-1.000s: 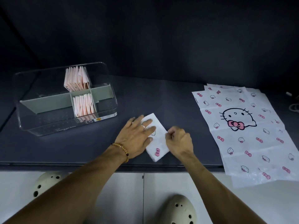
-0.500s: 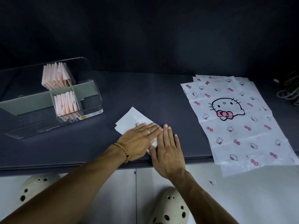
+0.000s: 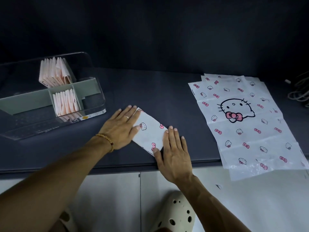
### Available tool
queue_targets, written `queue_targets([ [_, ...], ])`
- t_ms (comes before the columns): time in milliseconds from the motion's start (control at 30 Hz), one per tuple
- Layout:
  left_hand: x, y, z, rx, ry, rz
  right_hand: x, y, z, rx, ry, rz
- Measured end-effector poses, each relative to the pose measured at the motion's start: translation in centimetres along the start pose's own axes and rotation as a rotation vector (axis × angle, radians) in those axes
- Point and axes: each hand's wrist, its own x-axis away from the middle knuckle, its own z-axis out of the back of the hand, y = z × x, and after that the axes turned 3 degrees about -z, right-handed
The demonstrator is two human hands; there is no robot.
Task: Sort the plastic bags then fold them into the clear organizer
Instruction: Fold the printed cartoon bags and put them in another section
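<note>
— Dark grey table (image 3: 167, 97) near its front edge: what lies there?
— 1 folded bag (image 3: 151, 133), long axis diagonal, from near right to far left. The right hand (image 3: 173, 153) and left hand (image 3: 121, 127) press it flat, fingers straight, gripping nothing.
— And farther?
— Unfolded bags (image 3: 242, 123) at right; the clear organizer (image 3: 93, 91) far left, holding folded bags (image 3: 66, 102) in 2 compartments.

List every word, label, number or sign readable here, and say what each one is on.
No text can be read with certainty.
Organizer front wall: raised lettering, too blurred to read.
Organizer front edge: white label with a yellow dot and a small dark mark, too small to read.
Folded bag and flat bags: only cartoon cat faces and pink bows, no words.
</note>
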Motion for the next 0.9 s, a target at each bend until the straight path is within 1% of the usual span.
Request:
queue_targets([
  [67, -0.2, -0.4, 0.2, 0.036, -0.04, -0.016, 0.3, 0.0, 0.2, -0.031, -0.007, 0.003],
  [133, -0.3, -0.4, 0.5, 0.076, -0.058, -0.04, 0.8, 0.1, 0.9, -0.02, 0.047, 0.059],
  [233, 0.2, -0.6, 1.3, 0.057, -0.093, -0.156, 1.0, 0.4, 2.1, -0.052, 0.225, 0.286],
  [267, 0.4, -0.5, 1.6, 0.017, -0.097, -0.192, 0.9, 0.4, 2.5, -0.051, 0.233, 0.356],
  [300, 0.7, -0.3, 2.0, -0.027, -0.085, -0.21, 0.6, 0.3, 2.9, -0.036, 0.2, 0.402],
  [333, 1.1, 0.0, 2.4, -0.055, -0.055, -0.2, 0.4, 0.1, 3.1, -0.014, 0.131, 0.43],
  [433, 3.4, 1.9, 3.6, -0.037, 0.146, -0.123, -0.3, 0.0, 3.2, 0.032, -0.102, 0.462],
  [467, 4.5, 2.5, 3.5, -0.04, 0.22, -0.129, -0.3, 0.0, 3.1, 0.033, -0.134, 0.46],
  [500, 5.7, 3.1, 3.3, -0.038, 0.256, -0.138, -0.2, 0.0, 3.1, 0.035, -0.13, 0.462],
  [533, 6.9, 3.6, 3.1, -0.025, 0.226, -0.139, 0.0, 0.0, 3.1, 0.047, -0.111, 0.47],
  [633, 9.6, 4.5, 2.1, -0.037, -0.02, -0.12, 0.9, -0.1, 3.2, 0.055, -0.051, 0.486],
  [667, 10.0, 4.5, 1.8, -0.043, -0.052, -0.108, 1.1, -0.1, 3.3, 0.047, -0.032, 0.49],
  [700, 10.4, 4.5, 1.6, -0.021, -0.035, -0.093, 1.3, -0.2, 3.4, 0.042, -0.025, 0.487],
  [733, 10.5, 4.4, 1.5, 0.038, 0.015, -0.076, 1.5, -0.4, 3.6, 0.029, -0.023, 0.474],
  [800, 10.5, 4.2, 1.6, 0.267, 0.139, -0.006, 1.6, -0.7, 4.1, -0.076, -0.022, 0.4],
  [833, 10.2, 4.1, 1.9, 0.416, 0.181, 0.059, 1.5, -1.0, 4.4, -0.182, -0.038, 0.322],
  [900, 9.1, 3.8, 2.6, 0.691, 0.165, 0.217, 0.7, -1.6, 4.9, -0.438, -0.075, 0.102],
])
